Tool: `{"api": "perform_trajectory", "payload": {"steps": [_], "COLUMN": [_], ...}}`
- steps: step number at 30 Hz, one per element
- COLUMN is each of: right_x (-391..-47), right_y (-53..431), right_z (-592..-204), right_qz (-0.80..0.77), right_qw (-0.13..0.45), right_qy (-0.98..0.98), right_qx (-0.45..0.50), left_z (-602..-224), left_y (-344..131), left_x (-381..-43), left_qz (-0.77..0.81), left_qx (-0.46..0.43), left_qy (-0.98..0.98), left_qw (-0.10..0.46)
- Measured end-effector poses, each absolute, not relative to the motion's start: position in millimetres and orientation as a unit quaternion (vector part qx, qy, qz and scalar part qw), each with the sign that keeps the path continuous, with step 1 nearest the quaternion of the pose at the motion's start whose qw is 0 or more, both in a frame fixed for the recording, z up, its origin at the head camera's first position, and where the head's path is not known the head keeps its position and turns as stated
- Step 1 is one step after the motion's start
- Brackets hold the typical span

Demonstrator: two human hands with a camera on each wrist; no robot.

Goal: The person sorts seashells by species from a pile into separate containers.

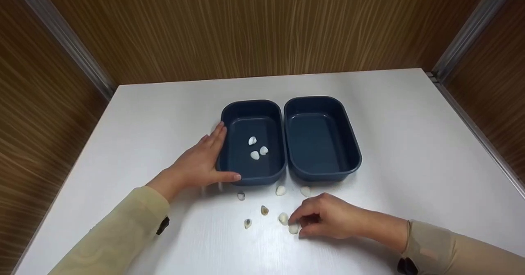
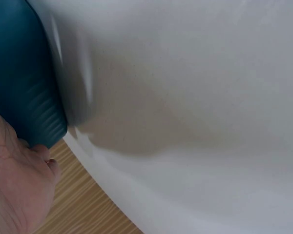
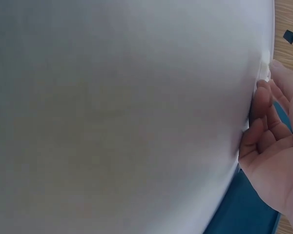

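My left hand (image 1: pixel 199 162) lies against the left dark blue bin (image 1: pixel 252 180), fingers extended along its left side and thumb on the front rim. Inside that bin are three white seashells (image 1: pixel 254 155). On the table, my right hand (image 1: pixel 334 217) has bent fingers, with thumb and index finger apart beside a white seashell (image 1: pixel 293 228). Another pale seashell (image 1: pixel 283 218) lies just left of the index fingertip. The left wrist view shows the left hand (image 2: pixel 24 187) by the bin wall (image 2: pixel 29 78). At the right wrist view's edge, the right hand (image 3: pixel 273 156) is low on the table.
A second dark blue bin (image 1: pixel 318 143) stands close on the right, no shells in it. In front of the bins lie more shells: a grey one (image 1: pixel 240 195), a brown one (image 1: pixel 264 210), a small dark-marked one (image 1: pixel 247 223) and white ones (image 1: pixel 280 190). Wood-patterned panels (image 1: pixel 266 28) enclose the white table (image 1: pixel 410 143).
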State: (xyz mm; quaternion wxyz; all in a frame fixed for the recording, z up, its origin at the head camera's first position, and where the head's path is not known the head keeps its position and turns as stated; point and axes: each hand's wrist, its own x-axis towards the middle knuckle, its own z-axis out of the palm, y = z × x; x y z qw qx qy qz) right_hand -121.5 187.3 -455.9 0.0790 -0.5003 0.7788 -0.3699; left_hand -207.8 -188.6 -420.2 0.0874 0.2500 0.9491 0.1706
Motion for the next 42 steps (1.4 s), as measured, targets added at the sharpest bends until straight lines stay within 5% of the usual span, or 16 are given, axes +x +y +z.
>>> {"api": "perform_trajectory", "payload": {"steps": [42], "right_x": [-119.5], "right_y": [181.8], "right_z": [-457.4], "right_qz": [-0.332], "right_qw": [0.074], "right_qy": [0.814], "right_qx": [-0.471], "left_z": [-419.7], "left_y": [-186.6], "left_x": [-207.2], "left_qz": [0.165], "left_qx": [0.245], "left_qy": [0.951], "left_qw": [0.088]}}
